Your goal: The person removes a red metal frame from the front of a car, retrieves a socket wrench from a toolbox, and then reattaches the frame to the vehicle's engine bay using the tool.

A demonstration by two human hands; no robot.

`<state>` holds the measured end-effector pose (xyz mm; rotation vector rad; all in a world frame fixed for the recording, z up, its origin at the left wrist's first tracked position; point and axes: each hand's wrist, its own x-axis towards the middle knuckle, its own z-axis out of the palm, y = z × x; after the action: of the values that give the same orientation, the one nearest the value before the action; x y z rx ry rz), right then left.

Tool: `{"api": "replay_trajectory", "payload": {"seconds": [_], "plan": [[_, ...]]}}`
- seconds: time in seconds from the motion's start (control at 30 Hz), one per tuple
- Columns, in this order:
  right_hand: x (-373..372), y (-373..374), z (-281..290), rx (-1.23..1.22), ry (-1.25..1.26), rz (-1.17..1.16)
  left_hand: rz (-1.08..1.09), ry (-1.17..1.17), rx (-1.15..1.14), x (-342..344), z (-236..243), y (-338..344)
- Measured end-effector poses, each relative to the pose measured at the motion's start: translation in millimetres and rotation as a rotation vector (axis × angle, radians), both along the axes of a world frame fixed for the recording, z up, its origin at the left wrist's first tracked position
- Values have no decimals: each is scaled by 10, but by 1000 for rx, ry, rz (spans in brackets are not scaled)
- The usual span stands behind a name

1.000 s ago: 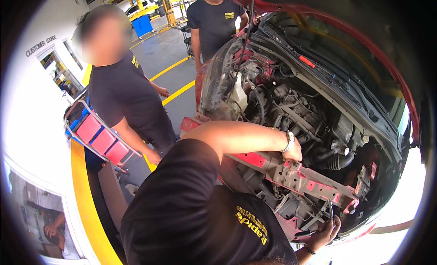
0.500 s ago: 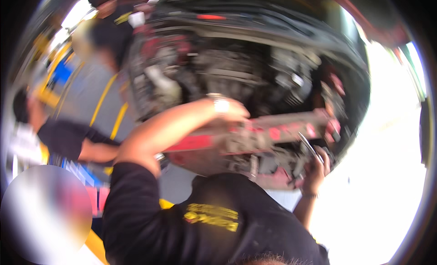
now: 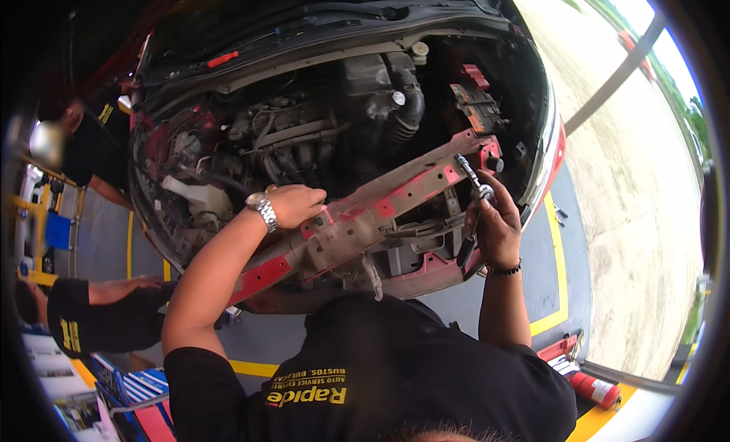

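Observation:
My left hand (image 3: pixel 296 208), with a silver watch at the wrist, rests on the crossbeam (image 3: pixel 411 190) at the front of a red car's open engine bay. Its fingers are curled at a small red bracket; whatever is between their tips is hidden. My right hand (image 3: pixel 498 229) grips a chrome ratchet (image 3: pixel 475 185) with an extension angled up to the beam's right end. Behind the beam are the engine (image 3: pixel 293 134), a pale plastic reservoir (image 3: pixel 205 197) at the left and a dark battery (image 3: pixel 471 107) at the right.
Two co-workers in black shirts (image 3: pixel 103 138) (image 3: pixel 99 324) stand at the left. A tool cart (image 3: pixel 141 400) is at lower left, a red fire extinguisher (image 3: pixel 589 390) at lower right. A red screwdriver (image 3: pixel 223 60) lies below the windshield. A post (image 3: pixel 608 81) stands at upper right.
The view has swung toward the right, bringing the car's front across the middle and the outside ground into sight. My right hand has moved higher along the beam with the ratchet.

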<state>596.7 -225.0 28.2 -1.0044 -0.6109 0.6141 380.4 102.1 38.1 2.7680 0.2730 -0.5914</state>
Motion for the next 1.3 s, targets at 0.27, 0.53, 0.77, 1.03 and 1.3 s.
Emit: {"api": "replay_trajectory", "payload": {"seconds": [0.27,0.53,0.77,1.03,1.3], "plan": [[-65,319,189,-220,-320,138,61,-6,6,2,-123,9],[-180,420,215,-238,-304,185,-129,-226,-201,-56,-371,217],[-183,321,164,-193,-281,134,56,-124,-116,-19,-398,162],[-159,236,-59,-243,-241,57,246,-103,-778,-206,-480,368],[-253,399,-110,-235,-310,62,280,-255,-769,-313,-680,254]]}}
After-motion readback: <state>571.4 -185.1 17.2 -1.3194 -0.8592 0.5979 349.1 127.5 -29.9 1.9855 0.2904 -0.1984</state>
